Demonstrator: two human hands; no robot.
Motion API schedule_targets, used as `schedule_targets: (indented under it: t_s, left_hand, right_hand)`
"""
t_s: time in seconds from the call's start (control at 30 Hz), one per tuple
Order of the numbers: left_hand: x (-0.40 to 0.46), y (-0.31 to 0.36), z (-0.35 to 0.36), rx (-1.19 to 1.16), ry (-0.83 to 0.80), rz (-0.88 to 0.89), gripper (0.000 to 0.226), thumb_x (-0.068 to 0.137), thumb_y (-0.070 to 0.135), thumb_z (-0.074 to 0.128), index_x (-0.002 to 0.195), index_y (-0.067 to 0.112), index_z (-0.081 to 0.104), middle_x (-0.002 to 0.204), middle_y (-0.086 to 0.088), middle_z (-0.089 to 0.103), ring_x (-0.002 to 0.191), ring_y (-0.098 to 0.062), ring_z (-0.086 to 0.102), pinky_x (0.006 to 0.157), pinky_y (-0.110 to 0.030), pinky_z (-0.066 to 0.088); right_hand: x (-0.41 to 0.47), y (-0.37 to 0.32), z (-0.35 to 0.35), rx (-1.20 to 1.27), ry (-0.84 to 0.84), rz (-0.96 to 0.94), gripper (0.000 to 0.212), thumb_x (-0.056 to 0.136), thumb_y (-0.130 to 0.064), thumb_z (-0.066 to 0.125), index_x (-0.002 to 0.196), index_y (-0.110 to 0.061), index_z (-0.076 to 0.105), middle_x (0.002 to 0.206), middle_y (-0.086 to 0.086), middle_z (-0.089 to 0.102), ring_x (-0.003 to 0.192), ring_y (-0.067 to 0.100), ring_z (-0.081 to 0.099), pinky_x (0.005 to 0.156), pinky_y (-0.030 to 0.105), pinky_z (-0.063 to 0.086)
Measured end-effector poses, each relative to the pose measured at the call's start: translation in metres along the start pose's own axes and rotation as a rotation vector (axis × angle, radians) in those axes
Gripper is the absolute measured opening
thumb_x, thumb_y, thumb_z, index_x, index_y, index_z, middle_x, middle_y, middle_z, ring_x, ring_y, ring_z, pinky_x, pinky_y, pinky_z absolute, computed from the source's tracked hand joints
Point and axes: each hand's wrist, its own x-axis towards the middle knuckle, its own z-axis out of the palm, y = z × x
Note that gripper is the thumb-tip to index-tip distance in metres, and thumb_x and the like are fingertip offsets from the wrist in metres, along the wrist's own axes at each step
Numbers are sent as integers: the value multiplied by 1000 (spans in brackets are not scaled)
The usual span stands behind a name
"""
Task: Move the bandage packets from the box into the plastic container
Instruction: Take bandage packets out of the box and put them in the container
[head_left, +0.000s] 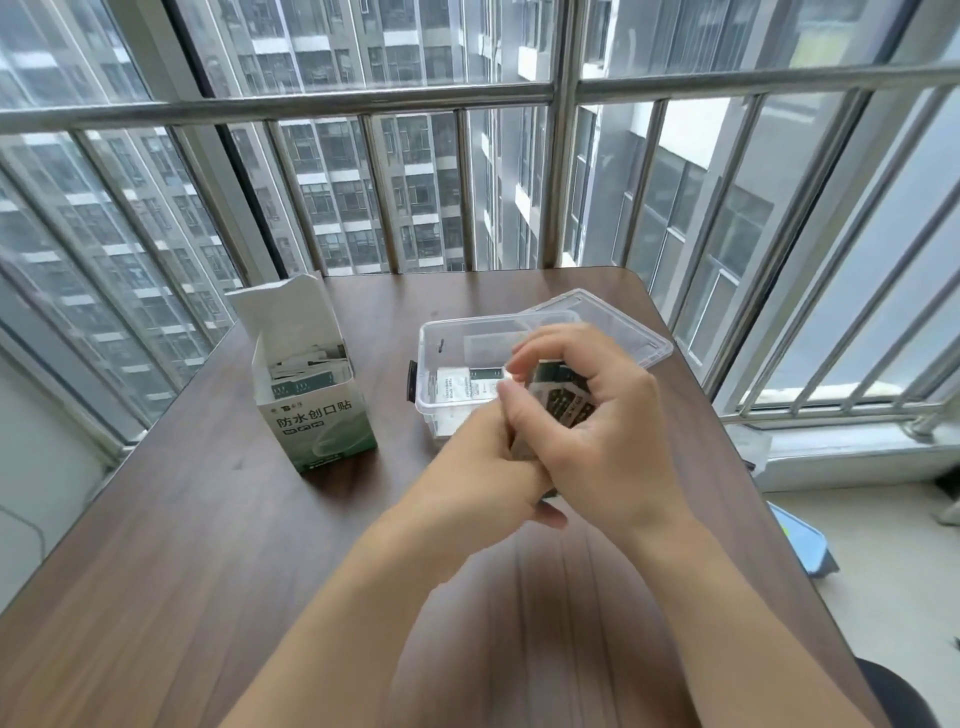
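Note:
A white and green bandage box (317, 410) stands upright on the table, its top flap open, with several packets showing inside. To its right sits a clear plastic container (441, 338) holding a few packets (457, 387) on its floor. Both hands meet just in front of the container's near wall. My right hand (608, 421) grips a stack of dark green and white bandage packets (563, 402). My left hand (493, 462) closes around the stack's lower end, thumb up against the packets.
The container's clear lid (628, 332) leans open behind it toward the table's far right edge. The brown wooden table (182, 519) ends at a metal window railing (467, 187). A blue object (802, 545) lies on the floor at right.

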Motion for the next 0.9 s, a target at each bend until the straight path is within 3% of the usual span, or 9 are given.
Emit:
schedule_targets:
  t_s: [0.07, 0.17, 0.3, 0.43, 0.5, 0.67, 0.77, 0.83, 0.9]
  left_hand:
    - [5, -2, 3, 71, 95, 50, 38, 82, -11, 55, 108, 17, 62, 81, 1, 72, 70, -10, 69, 56, -29, 55]
    - [10, -1, 7, 105, 141, 64, 32, 70, 0, 55, 98, 14, 63, 69, -2, 68, 64, -16, 67, 51, -28, 51]
    - [13, 5, 9, 139, 210, 28, 17, 74, 1, 59, 84, 6, 71, 74, -19, 71, 64, -17, 66, 49, -28, 55]
    - [14, 11, 10, 112, 179, -19, 25, 89, 2, 54, 99, 19, 69, 94, -15, 75, 82, -32, 73, 68, -47, 64]
    - [12, 14, 8, 157, 103, -37, 29, 95, 6, 49, 109, 26, 64, 102, -9, 73, 93, -31, 72, 68, -50, 64]
    - [5, 18, 6, 184, 95, -74, 24, 101, 21, 48, 112, 40, 59, 90, -1, 67, 75, -20, 67, 58, -50, 63]
    - [2, 19, 3, 176, 123, -86, 15, 101, 31, 49, 110, 39, 58, 81, 0, 59, 66, -14, 65, 50, -43, 61]
    - [1, 19, 1, 139, 145, -70, 5, 98, 34, 57, 102, 35, 59, 79, -2, 59, 63, -14, 65, 48, -37, 58]
    - [1, 16, -3, 89, 187, -48, 6, 93, 27, 68, 98, 28, 63, 75, -2, 65, 63, -12, 66, 49, -34, 57]
  right_hand:
    - [0, 3, -1, 15, 29, 43, 13, 85, -8, 70, 94, -16, 71, 90, -9, 69, 89, 14, 67, 75, 29, 53]
    - [0, 2, -1, -29, 59, 81, 21, 89, -15, 63, 108, -17, 72, 101, -11, 70, 99, 10, 66, 84, 21, 51]
    - [6, 1, -2, -132, 121, 93, 19, 92, -20, 60, 99, -13, 77, 106, -8, 70, 102, 3, 64, 88, 17, 48]
    - [9, -7, -5, -147, 44, 135, 14, 94, -20, 62, 90, -19, 75, 80, -11, 71, 79, 6, 66, 70, 20, 50]
    - [8, -9, -7, -197, -40, 157, 11, 95, -26, 63, 86, -22, 69, 70, -9, 66, 70, 8, 62, 63, 22, 47]
    - [9, -8, -10, -34, -45, 254, 14, 98, -23, 62, 85, -16, 64, 66, -3, 65, 63, 11, 61, 62, 29, 49]
    - [11, -14, -10, 142, -98, 334, 27, 101, -29, 56, 90, -7, 67, 63, 6, 66, 56, 20, 62, 53, 34, 50]
    - [13, -19, -12, 274, -175, 397, 44, 98, -45, 48, 102, -6, 67, 65, 14, 67, 55, 29, 61, 50, 44, 50]
    - [14, -22, -14, 347, -270, 446, 61, 90, -57, 37, 115, -10, 65, 71, 22, 68, 59, 32, 59, 55, 48, 50]
